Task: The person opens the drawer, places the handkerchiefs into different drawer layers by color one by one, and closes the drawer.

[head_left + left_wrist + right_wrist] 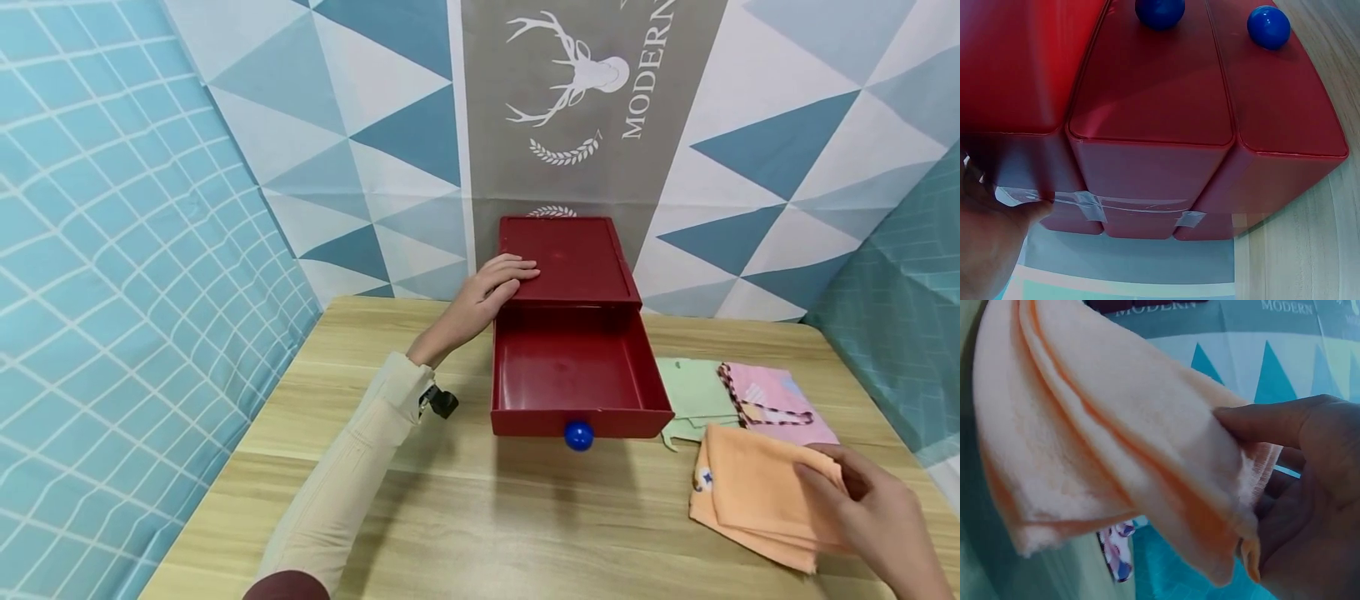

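My left hand (pixel 491 287) rests on the top left edge of a dark red drawer cabinet (pixel 570 258), fingers lying over its top. The thumb shows against the cabinet's side in the left wrist view. Below that hand the top drawer (pixel 562 367), with a round blue knob (pixel 578 435), is pulled out and its inside is bare. At the right, my right hand (pixel 873 508) pinches a folded orange towel (pixel 772 483) by its right edge, thumb on top. The towel's folded layers (pixel 1116 425) hang from the fingers in the right wrist view.
Right of the drawer lie a folded green cloth (pixel 697 387) and a pink cloth (pixel 776 396) with a dark striped trim. Two lower drawers with blue knobs (pixel 1160 11) are closed. Patterned hangings (pixel 397 125) stand behind the wooden table (pixel 360 333).
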Demonstrator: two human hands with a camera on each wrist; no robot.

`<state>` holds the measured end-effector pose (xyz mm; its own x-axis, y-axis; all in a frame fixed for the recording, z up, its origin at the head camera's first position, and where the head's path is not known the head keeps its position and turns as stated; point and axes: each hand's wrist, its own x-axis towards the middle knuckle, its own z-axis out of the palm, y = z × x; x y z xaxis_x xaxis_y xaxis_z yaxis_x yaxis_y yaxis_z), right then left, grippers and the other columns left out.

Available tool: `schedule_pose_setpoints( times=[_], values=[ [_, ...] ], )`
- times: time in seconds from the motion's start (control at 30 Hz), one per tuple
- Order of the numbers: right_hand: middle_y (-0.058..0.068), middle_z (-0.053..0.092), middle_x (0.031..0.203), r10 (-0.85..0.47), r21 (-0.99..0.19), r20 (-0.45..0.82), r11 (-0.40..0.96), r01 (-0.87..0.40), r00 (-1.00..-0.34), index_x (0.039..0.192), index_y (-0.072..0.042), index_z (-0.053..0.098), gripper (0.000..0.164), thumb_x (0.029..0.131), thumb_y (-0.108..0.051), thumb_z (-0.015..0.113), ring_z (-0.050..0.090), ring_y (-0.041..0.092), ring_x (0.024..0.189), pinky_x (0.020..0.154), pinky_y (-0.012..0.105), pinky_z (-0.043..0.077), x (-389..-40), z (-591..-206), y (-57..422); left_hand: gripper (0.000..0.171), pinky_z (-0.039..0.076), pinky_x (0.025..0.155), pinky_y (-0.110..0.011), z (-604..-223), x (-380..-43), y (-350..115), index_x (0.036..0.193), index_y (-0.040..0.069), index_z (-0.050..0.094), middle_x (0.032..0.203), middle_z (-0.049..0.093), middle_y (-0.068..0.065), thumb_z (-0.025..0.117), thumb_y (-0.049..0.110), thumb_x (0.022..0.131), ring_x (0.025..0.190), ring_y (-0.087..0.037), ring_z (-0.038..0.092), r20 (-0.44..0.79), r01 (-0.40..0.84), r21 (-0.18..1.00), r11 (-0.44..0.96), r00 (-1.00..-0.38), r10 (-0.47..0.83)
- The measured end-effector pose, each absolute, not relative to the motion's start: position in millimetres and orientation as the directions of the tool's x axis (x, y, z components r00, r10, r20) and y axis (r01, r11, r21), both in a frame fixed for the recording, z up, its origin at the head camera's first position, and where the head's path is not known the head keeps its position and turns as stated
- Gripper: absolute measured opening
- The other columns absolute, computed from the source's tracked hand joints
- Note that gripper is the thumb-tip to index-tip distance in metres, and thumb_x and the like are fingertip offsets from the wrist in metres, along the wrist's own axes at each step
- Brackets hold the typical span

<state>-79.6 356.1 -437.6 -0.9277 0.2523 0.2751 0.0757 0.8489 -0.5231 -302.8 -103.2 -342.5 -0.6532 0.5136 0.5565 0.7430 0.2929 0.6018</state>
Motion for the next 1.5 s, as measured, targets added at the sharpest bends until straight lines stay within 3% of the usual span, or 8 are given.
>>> schedule_pose_setpoints(
  times=[0.23,0.4,0.63,0.97,1.07,1.23,1.33,1.5],
  values=[
    [-0.003,0.051,0.063,0.253,-0.538,0.398,0.843,-0.001,-0.882,0.108,0.001,0.069,0.023,0.092,-0.015,0.072,0.033,0.004,0.056,0.048,0.021,0.025,-72,-426,345,0.035,0.024,0.119,-0.032,-342,-302,-101,0.135,0.012,0.063,0.143,0.055,-0.002,0.046,0.019,0.105,0.141,-0.015,0.035,0.564,0.747,0.605,0.277,-0.647,0.513],
    [-0.005,0.046,0.062,0.285,-0.574,0.424,0.819,-0.012,-0.860,0.107,0.000,0.071,0.021,0.090,-0.012,0.073,0.032,0.004,0.056,0.047,0.020,0.025,-68,-417,338,0.035,0.025,0.118,-0.032,-343,-301,-102,0.135,0.013,0.063,0.144,0.055,-0.001,0.046,0.019,0.105,0.141,-0.013,0.035,0.553,0.737,0.608,0.295,-0.660,0.508],
    [-0.042,0.049,0.081,0.339,-0.642,0.480,0.765,-0.060,-0.809,0.105,0.004,0.072,0.020,0.087,-0.003,0.075,0.044,-0.014,0.067,0.059,0.003,0.034,-62,-400,330,0.036,0.026,0.118,-0.034,-344,-301,-103,0.136,0.013,0.062,0.145,0.054,-0.001,0.046,0.019,0.105,0.140,-0.011,0.035,0.550,0.739,0.600,0.306,-0.659,0.513],
    [-0.022,0.064,0.085,0.306,-0.717,0.568,0.639,-0.277,-0.764,0.101,0.011,0.070,0.026,0.080,0.025,0.063,0.051,-0.006,0.057,0.049,0.010,0.038,-59,-373,317,0.036,0.026,0.118,-0.033,-345,-300,-104,0.136,0.012,0.062,0.144,0.055,0.000,0.046,0.018,0.105,0.141,-0.012,0.035,0.554,0.742,0.596,0.306,-0.656,0.512],
    [-0.023,0.063,0.080,0.322,-0.712,0.585,0.643,-0.282,-0.744,0.099,0.008,0.071,0.026,0.080,0.025,0.063,0.048,-0.005,0.052,0.044,0.015,0.033,-58,-366,314,0.036,0.026,0.118,-0.034,-345,-300,-103,0.136,0.013,0.062,0.145,0.054,0.000,0.046,0.018,0.105,0.141,-0.012,0.034,0.547,0.734,0.604,0.309,-0.664,0.509],
    [-0.030,0.062,0.086,0.304,-0.662,0.647,0.679,-0.318,-0.699,0.102,0.011,0.070,0.027,0.080,0.024,0.063,0.056,-0.013,0.063,0.053,0.005,0.038,-55,-354,310,0.036,0.026,0.118,-0.033,-345,-299,-103,0.137,0.015,0.062,0.145,0.054,0.003,0.045,0.021,0.105,0.141,-0.009,0.034,0.543,0.727,0.613,0.309,-0.672,0.503],
    [-0.033,0.060,0.087,0.308,-0.643,0.662,0.701,-0.307,-0.684,0.101,0.002,0.073,0.030,0.082,0.022,0.063,0.056,-0.016,0.067,0.059,0.002,0.039,-54,-347,309,0.036,0.025,0.118,-0.034,-344,-299,-102,0.136,0.014,0.062,0.145,0.054,0.002,0.045,0.020,0.105,0.141,-0.009,0.034,0.553,0.733,0.612,0.298,-0.665,0.502],
    [-0.035,0.058,0.085,0.354,-0.659,0.648,0.704,-0.265,-0.674,0.097,-0.032,0.067,0.049,0.086,0.015,0.064,0.053,-0.017,0.071,0.061,0.000,0.037,-55,-336,305,0.036,0.025,0.119,-0.035,-344,-299,-101,0.136,0.013,0.062,0.144,0.054,-0.001,0.045,0.017,0.105,0.141,-0.011,0.034,0.561,0.737,0.612,0.288,-0.661,0.498]
  ],
)
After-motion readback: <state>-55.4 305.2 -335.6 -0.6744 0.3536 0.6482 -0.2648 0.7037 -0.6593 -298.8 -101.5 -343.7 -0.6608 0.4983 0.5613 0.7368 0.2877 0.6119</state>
